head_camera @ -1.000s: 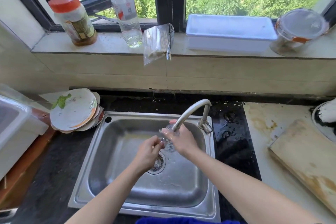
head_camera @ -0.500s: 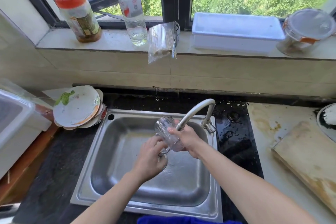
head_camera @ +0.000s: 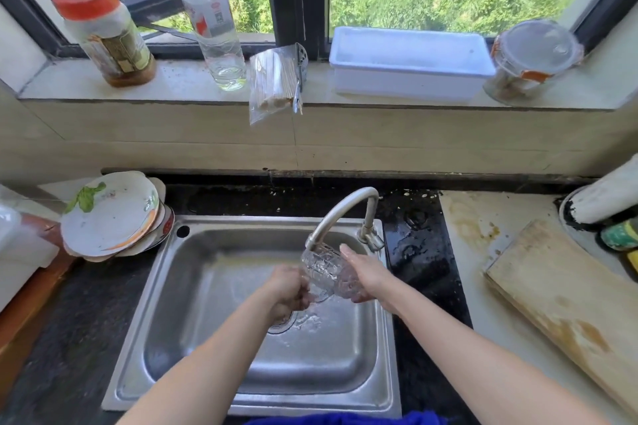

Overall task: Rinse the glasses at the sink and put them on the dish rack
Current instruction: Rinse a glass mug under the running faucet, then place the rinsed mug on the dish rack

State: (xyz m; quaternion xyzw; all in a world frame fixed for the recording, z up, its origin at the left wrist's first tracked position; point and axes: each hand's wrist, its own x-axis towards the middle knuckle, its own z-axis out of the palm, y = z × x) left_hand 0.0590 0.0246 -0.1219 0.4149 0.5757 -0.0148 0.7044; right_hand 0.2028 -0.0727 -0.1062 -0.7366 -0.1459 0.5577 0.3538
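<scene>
Since half a second ago the glass (head_camera: 328, 274) has tilted, and its mouth now sits right under the tap (head_camera: 340, 214). It is held over the sink (head_camera: 207, 286), with water splashing near the drain below. Right hand (head_camera: 366, 274) cups the side of the glass with fingers stretched along it. Left hand (head_camera: 288, 288) is closed around the base of the glass. Dirty plates (head_camera: 114, 214) are stacked on the counter left of the sink. A wooden board (head_camera: 566, 307) lies well apart on the right.
</scene>
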